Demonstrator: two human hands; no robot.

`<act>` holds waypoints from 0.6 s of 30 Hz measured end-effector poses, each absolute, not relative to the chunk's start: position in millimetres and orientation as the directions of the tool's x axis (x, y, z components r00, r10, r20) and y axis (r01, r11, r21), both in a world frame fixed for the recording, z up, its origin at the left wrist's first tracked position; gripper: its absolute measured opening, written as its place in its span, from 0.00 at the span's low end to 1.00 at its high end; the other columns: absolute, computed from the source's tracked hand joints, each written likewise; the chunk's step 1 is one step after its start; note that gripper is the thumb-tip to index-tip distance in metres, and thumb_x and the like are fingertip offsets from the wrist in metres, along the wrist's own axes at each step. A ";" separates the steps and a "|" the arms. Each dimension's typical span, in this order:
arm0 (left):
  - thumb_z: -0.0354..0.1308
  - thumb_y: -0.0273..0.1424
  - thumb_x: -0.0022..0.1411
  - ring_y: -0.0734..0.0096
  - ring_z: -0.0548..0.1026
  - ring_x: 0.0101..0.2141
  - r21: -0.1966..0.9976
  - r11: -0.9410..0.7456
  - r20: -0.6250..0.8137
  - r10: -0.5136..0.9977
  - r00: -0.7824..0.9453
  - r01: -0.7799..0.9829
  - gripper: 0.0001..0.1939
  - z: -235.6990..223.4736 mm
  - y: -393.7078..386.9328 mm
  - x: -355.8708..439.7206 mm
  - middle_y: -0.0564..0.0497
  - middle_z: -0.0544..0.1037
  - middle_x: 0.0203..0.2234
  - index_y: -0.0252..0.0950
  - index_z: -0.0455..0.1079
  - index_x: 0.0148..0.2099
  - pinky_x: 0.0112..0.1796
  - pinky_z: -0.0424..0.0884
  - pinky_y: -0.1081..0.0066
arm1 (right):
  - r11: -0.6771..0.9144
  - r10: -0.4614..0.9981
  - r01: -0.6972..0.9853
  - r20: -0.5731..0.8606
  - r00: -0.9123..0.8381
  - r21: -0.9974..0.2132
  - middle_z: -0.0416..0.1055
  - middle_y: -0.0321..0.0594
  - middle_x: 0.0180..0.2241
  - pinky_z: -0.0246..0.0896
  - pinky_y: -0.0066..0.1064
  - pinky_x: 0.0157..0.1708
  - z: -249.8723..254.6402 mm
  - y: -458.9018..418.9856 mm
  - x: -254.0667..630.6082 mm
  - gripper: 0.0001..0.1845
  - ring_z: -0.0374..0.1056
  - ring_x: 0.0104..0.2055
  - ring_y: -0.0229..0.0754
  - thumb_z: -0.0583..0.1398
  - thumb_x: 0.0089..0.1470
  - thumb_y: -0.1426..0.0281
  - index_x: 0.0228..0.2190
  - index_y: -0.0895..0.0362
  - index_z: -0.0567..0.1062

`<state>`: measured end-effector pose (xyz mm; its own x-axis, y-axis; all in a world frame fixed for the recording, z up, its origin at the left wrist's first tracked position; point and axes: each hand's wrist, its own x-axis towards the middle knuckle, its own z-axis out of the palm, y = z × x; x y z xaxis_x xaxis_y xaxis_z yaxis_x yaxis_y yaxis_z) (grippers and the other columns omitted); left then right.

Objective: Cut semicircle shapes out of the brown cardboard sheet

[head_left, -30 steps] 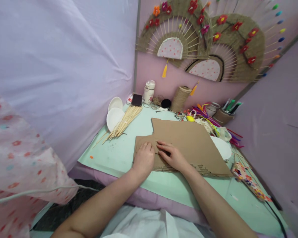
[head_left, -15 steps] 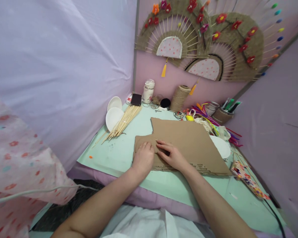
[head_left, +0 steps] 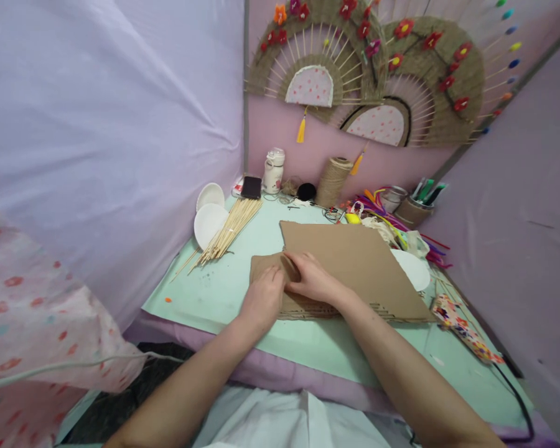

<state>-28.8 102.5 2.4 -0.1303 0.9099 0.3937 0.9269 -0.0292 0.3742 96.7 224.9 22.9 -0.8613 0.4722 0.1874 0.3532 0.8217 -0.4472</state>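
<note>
A big brown cardboard sheet (head_left: 354,261) lies on the pale green table mat (head_left: 214,286), on top of further cardboard layers. My left hand (head_left: 261,297) rests on the sheet's left flap with its fingers curled down, knuckles up. Touching it from the right, my right hand (head_left: 313,279) lies with fingers bent over the cardboard edge near the flap's inner corner. What the fingertips pinch, if anything, is hidden under the hands.
A bundle of wooden skewers (head_left: 226,230) and two white paper plates (head_left: 208,219) lie at the left. A jute twine spool (head_left: 331,180), a white jar (head_left: 273,170), coloured pipe cleaners (head_left: 392,214) and a pen cup (head_left: 415,208) line the back. Another white plate (head_left: 413,267) sits right of the cardboard.
My right hand has slid left and up along the cardboard to meet my left hand. The view has shifted slightly.
</note>
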 end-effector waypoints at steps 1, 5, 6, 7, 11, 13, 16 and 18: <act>0.45 0.24 0.65 0.60 0.69 0.54 0.405 -0.059 0.449 0.882 -0.142 0.912 0.14 5.0 98.4 -30.7 0.39 0.73 0.51 0.32 0.66 0.51 0.53 0.67 0.57 | 0.818 0.493 0.367 0.212 -0.844 -0.442 0.69 0.50 0.50 0.58 0.45 0.51 23.5 224.8 96.6 0.36 0.62 0.52 0.54 0.64 0.46 0.64 0.57 0.57 0.64; 0.45 0.27 0.66 0.63 0.64 0.58 0.571 -0.053 0.529 0.787 -0.317 0.820 0.15 14.2 81.1 -50.0 0.42 0.69 0.55 0.35 0.65 0.53 0.59 0.60 0.58 | 0.670 0.728 0.561 0.282 -0.625 -0.486 0.70 0.51 0.46 0.60 0.47 0.48 23.9 224.9 108.6 0.32 0.64 0.49 0.57 0.63 0.48 0.55 0.51 0.57 0.70; 0.46 0.28 0.65 0.63 0.64 0.58 0.633 -0.017 0.490 0.783 -0.383 0.774 0.15 14.2 78.7 -57.2 0.42 0.68 0.57 0.36 0.65 0.53 0.58 0.61 0.57 | 0.617 0.779 0.595 0.286 -0.558 -0.516 0.71 0.52 0.46 0.61 0.47 0.47 23.6 224.8 113.1 0.31 0.65 0.49 0.57 0.62 0.49 0.52 0.50 0.57 0.70; 0.47 0.29 0.65 0.62 0.64 0.58 0.702 0.010 0.436 0.784 -0.441 0.712 0.15 13.2 77.5 -64.5 0.41 0.67 0.57 0.36 0.65 0.53 0.57 0.62 0.57 | 0.578 0.810 0.609 0.286 -0.513 -0.543 0.71 0.52 0.45 0.62 0.46 0.45 23.0 224.3 117.2 0.32 0.66 0.47 0.56 0.61 0.49 0.50 0.50 0.56 0.70; 0.49 0.32 0.63 0.63 0.70 0.54 0.915 0.062 0.159 0.854 -0.496 0.399 0.18 7.3 83.7 -88.3 0.41 0.70 0.53 0.35 0.63 0.54 0.51 0.68 0.62 | 0.539 0.826 0.623 0.215 -0.520 -0.567 0.74 0.51 0.39 0.64 0.42 0.39 22.8 215.0 122.0 0.35 0.71 0.41 0.55 0.59 0.48 0.45 0.50 0.56 0.70; 0.49 0.33 0.63 0.62 0.71 0.52 0.915 0.095 0.099 0.889 -0.447 0.392 0.18 8.3 90.3 -95.1 0.42 0.72 0.52 0.36 0.63 0.55 0.50 0.68 0.62 | 0.516 0.839 0.672 0.156 -0.521 -0.531 0.74 0.53 0.40 0.63 0.43 0.39 26.6 205.3 117.4 0.37 0.70 0.43 0.58 0.59 0.48 0.44 0.51 0.57 0.69; 0.48 0.34 0.63 0.61 0.72 0.50 0.835 0.142 0.099 0.911 -0.400 0.532 0.19 14.1 101.0 -101.3 0.42 0.73 0.51 0.35 0.63 0.55 0.51 0.66 0.60 | 0.485 0.856 0.737 0.083 -0.510 -0.470 0.72 0.58 0.43 0.61 0.47 0.42 36.8 188.5 109.0 0.37 0.68 0.47 0.64 0.58 0.50 0.45 0.50 0.59 0.69; 0.48 0.33 0.63 0.61 0.72 0.49 0.778 0.169 0.104 0.915 -0.390 0.604 0.20 17.8 108.0 -104.3 0.42 0.74 0.50 0.34 0.63 0.56 0.50 0.65 0.61 | 0.470 0.858 0.751 0.041 -0.511 -0.464 0.72 0.60 0.43 0.60 0.48 0.42 43.3 179.1 106.0 0.35 0.67 0.47 0.65 0.58 0.50 0.46 0.49 0.60 0.70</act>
